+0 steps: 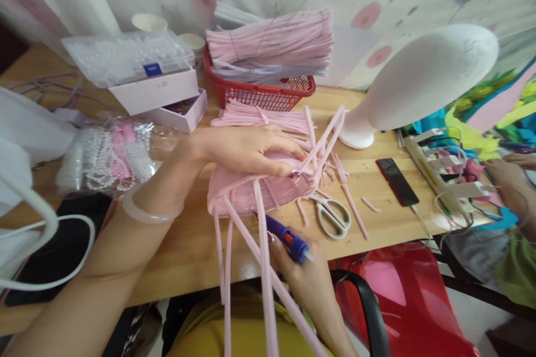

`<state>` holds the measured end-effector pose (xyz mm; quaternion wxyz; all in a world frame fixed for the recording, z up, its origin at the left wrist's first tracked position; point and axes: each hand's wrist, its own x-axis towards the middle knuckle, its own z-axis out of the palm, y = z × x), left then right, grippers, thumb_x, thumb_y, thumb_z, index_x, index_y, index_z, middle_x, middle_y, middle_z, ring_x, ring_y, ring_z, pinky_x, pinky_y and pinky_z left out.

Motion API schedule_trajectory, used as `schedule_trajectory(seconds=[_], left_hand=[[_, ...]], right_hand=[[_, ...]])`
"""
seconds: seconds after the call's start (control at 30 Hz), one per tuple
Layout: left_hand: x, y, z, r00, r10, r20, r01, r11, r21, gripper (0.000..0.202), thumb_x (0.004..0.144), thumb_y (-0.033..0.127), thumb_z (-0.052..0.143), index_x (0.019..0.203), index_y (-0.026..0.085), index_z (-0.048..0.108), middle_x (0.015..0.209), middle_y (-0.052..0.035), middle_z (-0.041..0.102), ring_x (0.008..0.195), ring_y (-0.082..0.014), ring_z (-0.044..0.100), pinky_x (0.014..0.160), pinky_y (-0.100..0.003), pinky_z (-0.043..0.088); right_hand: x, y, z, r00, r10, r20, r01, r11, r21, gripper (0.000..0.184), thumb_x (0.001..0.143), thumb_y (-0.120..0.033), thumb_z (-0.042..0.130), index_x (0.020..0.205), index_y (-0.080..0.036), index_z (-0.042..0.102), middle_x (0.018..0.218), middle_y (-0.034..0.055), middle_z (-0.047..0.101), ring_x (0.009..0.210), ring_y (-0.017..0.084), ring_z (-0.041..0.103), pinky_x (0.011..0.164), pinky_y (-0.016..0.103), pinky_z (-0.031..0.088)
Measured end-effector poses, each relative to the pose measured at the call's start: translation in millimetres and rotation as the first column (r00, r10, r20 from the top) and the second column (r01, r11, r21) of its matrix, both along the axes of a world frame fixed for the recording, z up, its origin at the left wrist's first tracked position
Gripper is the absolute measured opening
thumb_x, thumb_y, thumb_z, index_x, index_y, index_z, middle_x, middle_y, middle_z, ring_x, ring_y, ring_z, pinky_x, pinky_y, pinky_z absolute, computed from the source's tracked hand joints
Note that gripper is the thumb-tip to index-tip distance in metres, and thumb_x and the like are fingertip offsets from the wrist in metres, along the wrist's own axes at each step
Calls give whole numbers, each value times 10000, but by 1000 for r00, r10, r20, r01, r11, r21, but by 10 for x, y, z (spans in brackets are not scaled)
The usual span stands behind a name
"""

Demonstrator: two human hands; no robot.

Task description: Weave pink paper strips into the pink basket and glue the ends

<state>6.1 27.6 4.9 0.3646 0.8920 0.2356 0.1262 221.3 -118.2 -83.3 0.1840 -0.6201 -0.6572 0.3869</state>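
Observation:
My left hand (251, 150) lies palm down on a woven piece made of pink strips (255, 192), its fingers pressing and pinching strips near its right edge. Long loose pink strips (263, 279) hang from the piece over the table's front edge toward my lap. My right hand (305, 276) is closed around a blue glue gun (288, 240) just below the woven piece, nozzle pointing right. White-handled scissors (333, 216) lie on the wood right of the piece.
A red basket (268, 97) heaped with pink strips stands behind. A white foam head (422, 81), a black phone (396, 181) and a power strip (435, 170) are to the right, where another person's hand (508, 175) shows. Bead boxes (138, 67) and pearl strings (113, 156) sit left.

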Motion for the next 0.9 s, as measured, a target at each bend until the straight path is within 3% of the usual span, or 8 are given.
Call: schedule_trajectory(seconds=[0.2, 0.37, 0.5, 0.6, 0.7, 0.77, 0.87, 0.9], left_hand=[[-123, 79, -38, 998, 59, 3, -59, 993, -98, 468, 930, 319, 484, 1378, 195, 542, 1490, -68, 502, 1373, -198, 454, 1157, -306, 295], [-262, 125, -64, 988, 144, 59, -138, 986, -94, 433, 904, 334, 531, 1308, 207, 619, 1414, -78, 580, 1288, -206, 544, 1111, -310, 363], [-378, 134, -61, 957, 285, 53, -277, 952, -129, 416, 919, 363, 513, 1278, 200, 643, 1367, -82, 619, 1254, -200, 571, 1073, -292, 401], [-447, 137, -74, 915, 401, 32, -386, 898, -211, 453, 911, 415, 529, 1295, 196, 630, 1338, -89, 639, 1237, -215, 583, 1053, -307, 430], [-479, 125, -84, 870, 489, 59, -442, 829, -342, 477, 878, 444, 571, 1279, 194, 638, 1289, -94, 671, 1205, -223, 605, 1026, -321, 460], [-473, 82, -56, 850, 519, 84, -443, 793, -419, 465, 864, 464, 588, 1242, 203, 662, 1208, -72, 716, 1156, -222, 632, 998, -320, 482], [-438, -29, 49, 824, 557, 106, -465, 770, -436, 420, 877, 470, 576, 1199, 222, 683, 1194, 1, 724, 1157, -221, 621, 1006, -295, 472], [-428, -64, 86, 809, 580, 99, -488, 756, -437, 405, 882, 462, 573, 1187, 222, 687, 1204, 18, 719, 1178, -226, 606, 1001, -282, 472]], right_hand=[[32, -1, -25, 998, 47, 48, -47, 999, -10, 468, 855, -605, 530, 602, -218, 459, 549, 1, 499, 518, 154, 457, 501, 266, 287], [147, -35, -54, 996, 6, -89, 8, 988, 156, 442, 871, -545, 574, 598, -214, 472, 554, -27, 465, 513, 139, 464, 488, 250, 317], [255, -51, -67, 980, -31, -198, 87, 956, 280, 384, 865, -528, 588, 646, -213, 596, 619, 3, 573, 556, 163, 538, 527, 264, 401], [396, 16, -56, 939, -209, -273, 288, 910, 297, 365, 825, -562, 610, 720, -220, 685, 642, 20, 639, 587, 194, 589, 558, 284, 458], [681, 239, -2, 849, -465, -249, 519, 822, 235, 403, 753, -608, 652, 787, -213, 719, 633, 12, 649, 496, 171, 539, 467, 276, 436], [935, 471, 40, 818, -553, -162, 576, 788, 219, 449, 685, -645, 688, 764, -204, 713, 521, -10, 579, 434, 165, 507, 417, 272, 405], [1300, 833, 44, 700, -714, -28, 683, 657, 319, 484, 650, -673, 693, 692, -191, 670, 454, 0, 550, 433, 192, 545, 431, 283, 411], [1399, 931, 22, 683, -731, -7, 692, 643, 327, 501, 659, -684, 672, 700, -185, 672, 464, 13, 568, 443, 203, 559, 441, 291, 418]])
